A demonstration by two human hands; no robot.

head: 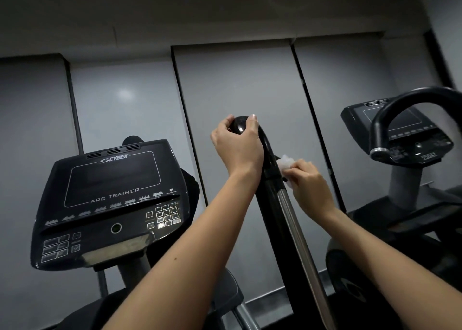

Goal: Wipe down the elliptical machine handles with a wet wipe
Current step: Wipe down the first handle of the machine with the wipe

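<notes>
Against the far side, grey wall panels split by dark vertical seams fill the background. At lower left stands the elliptical's black console, marked CYBEX ARC TRAINER, with a dark screen and a keypad at its lower right. At the right edge a second machine shows its own tilted console and a black curved bar looping over it.

Between the two machines rises the elliptical handle, a black grip bent over at the top, with a silver tube running down along its right side. The left hand wraps the rounded top end of this handle, thumb on one side and fingers curled over the other. The right hand sits lower, just right of the handle, its fingers pinching a bunched white wet wipe. The wipe is pressed against the right side of the black grip, just above where the silver tube begins.
</notes>
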